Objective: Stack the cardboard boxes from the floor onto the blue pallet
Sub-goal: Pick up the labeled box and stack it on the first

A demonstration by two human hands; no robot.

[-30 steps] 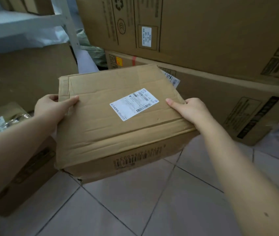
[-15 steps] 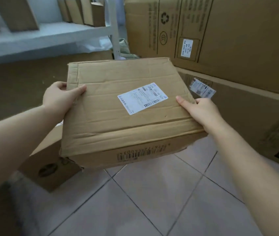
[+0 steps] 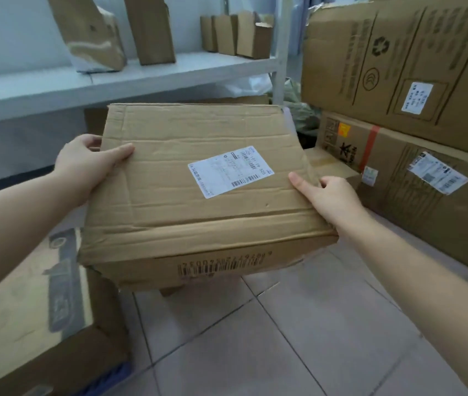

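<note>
A creased brown cardboard box with a white shipping label on top is held in the air above the tiled floor. My left hand grips its left edge, thumb on top. My right hand grips its right edge, thumb on top. At the lower left a larger cardboard box sits on the blue pallet, of which only a small blue strip shows under that box's corner. The held box hangs just right of and above this larger box.
Large cardboard cartons are stacked along the right, the lower one reaching the floor. A white metal shelf with several small boxes runs across the back. Pale floor tiles lie below.
The box has stayed in both hands while the view swung left and up. The shelf and the box on the pallet have come further into view.
</note>
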